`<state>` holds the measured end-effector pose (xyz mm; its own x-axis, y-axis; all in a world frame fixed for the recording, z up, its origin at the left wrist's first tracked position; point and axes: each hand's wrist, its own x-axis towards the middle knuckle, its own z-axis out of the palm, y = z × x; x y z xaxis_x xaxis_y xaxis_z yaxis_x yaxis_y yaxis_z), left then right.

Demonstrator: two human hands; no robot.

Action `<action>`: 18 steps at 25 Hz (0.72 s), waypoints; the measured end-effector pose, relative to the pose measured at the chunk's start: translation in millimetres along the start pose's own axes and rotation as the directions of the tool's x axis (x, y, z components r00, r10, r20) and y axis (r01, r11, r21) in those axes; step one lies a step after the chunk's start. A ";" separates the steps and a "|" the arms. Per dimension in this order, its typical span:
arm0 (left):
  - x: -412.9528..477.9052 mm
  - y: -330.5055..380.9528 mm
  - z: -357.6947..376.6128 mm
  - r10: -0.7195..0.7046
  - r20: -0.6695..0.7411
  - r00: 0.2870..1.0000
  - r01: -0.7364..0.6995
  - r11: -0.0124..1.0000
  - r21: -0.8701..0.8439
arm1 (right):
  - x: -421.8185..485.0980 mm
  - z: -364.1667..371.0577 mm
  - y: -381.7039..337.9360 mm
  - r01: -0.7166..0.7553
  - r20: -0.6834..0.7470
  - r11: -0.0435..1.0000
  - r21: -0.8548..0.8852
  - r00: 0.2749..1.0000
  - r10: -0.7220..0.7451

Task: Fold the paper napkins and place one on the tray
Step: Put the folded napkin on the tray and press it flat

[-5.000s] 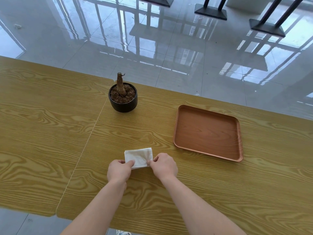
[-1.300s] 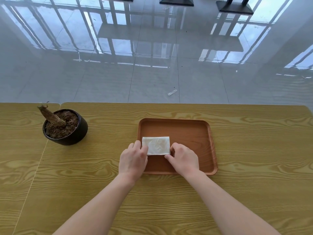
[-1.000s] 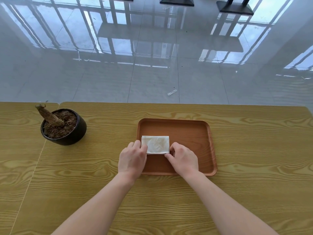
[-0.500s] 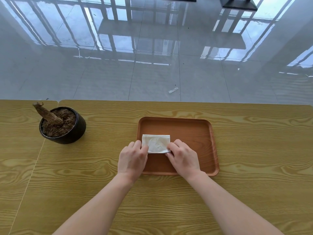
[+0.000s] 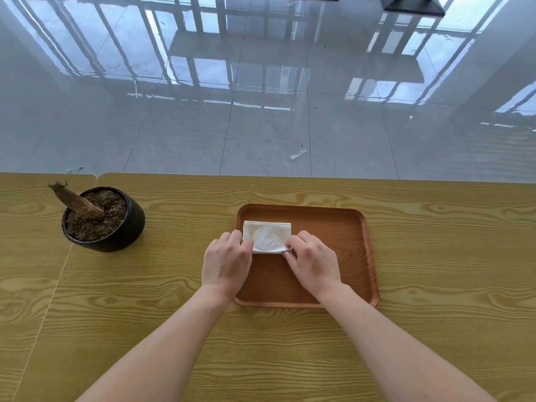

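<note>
A folded white paper napkin (image 5: 268,235) lies flat in the left part of the brown tray (image 5: 345,224) on the wooden table. My left hand (image 5: 226,262) rests over the tray's left rim, its fingertips pinching the napkin's near left corner. My right hand (image 5: 313,259) is inside the tray, fingers curled on the napkin's near right corner. Both near corners are hidden under my fingers.
A black pot (image 5: 116,227) of soil with a leaning dry stump (image 5: 77,200) stands on the table to the left. A seam between two tabletops (image 5: 58,282) runs left of my arms. Beyond the far table edge lies glossy floor with a small wrapper (image 5: 298,154).
Five seconds ago the napkin lay on the bare table left of the tray; now it is in the tray. In the last second my hands stayed on its near corners, barely shifting.
</note>
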<state>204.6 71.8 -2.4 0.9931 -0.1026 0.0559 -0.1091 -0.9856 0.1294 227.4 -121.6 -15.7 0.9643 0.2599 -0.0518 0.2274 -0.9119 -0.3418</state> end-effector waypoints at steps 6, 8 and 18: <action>14.0 -1.3 2.0 -0.020 -0.007 1.000 0.020 1.000 -0.011 | 14.7 -0.7 0.3 -0.020 -0.007 0.999 0.031 1.000 0.020; 15.8 -2.1 2.9 -0.023 -0.010 1.000 0.023 1.000 -0.017 | 18.9 -1.1 1.3 -0.020 -0.015 0.999 0.041 1.000 0.021; 24.9 -3.6 11.1 -0.093 0.008 0.996 0.094 0.992 -0.083 | 27.1 1.0 5.2 -0.028 -0.048 0.997 0.074 0.998 0.031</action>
<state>230.2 71.3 -12.5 0.9993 -0.0114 0.0355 -0.0188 -0.9762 0.2161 254.5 -119.0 -19.9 0.9763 0.2155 -0.0173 0.1898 -0.8927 -0.4088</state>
